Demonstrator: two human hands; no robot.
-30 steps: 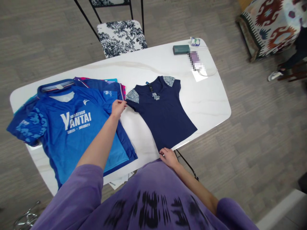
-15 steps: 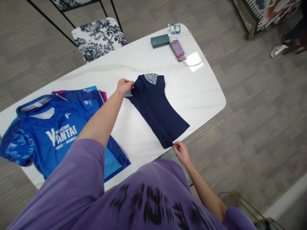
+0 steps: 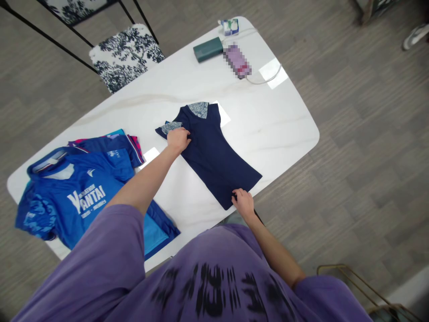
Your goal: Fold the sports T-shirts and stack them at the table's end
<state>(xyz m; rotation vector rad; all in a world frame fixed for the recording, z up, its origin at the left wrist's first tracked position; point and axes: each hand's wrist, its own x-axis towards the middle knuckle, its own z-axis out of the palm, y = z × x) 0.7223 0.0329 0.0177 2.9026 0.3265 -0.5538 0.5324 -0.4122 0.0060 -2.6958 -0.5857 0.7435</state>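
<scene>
A small navy short-sleeved shirt (image 3: 214, 156) with grey paisley patches at the shoulders lies slantwise on the white table (image 3: 275, 118). On its upper part, just below the near shoulder patch, rests my left hand (image 3: 178, 139), fingers curled closed on the fabric. My right hand (image 3: 243, 203) is at the bottom hem, near the table's front edge. Its fingers are slightly bent and apart, fingertips touching the cloth. To the left of the navy shirt, a blue printed jersey (image 3: 97, 179) lies on top of other garments, partly hidden by my left arm.
A dark green box-like case (image 3: 208, 49), a blurred-out purple phone-shaped thing (image 3: 237, 60) with a white cable (image 3: 264, 82), and a small packet (image 3: 229, 27) sit at the far end. A patterned chair (image 3: 129, 56) stands behind the table. At far right is a person's shoe (image 3: 414, 36).
My left hand has moved from the collar edge down onto the shirt's upper front, and the near sleeve now lies spread out. My right hand has shifted from pinching the hem onto the cloth.
</scene>
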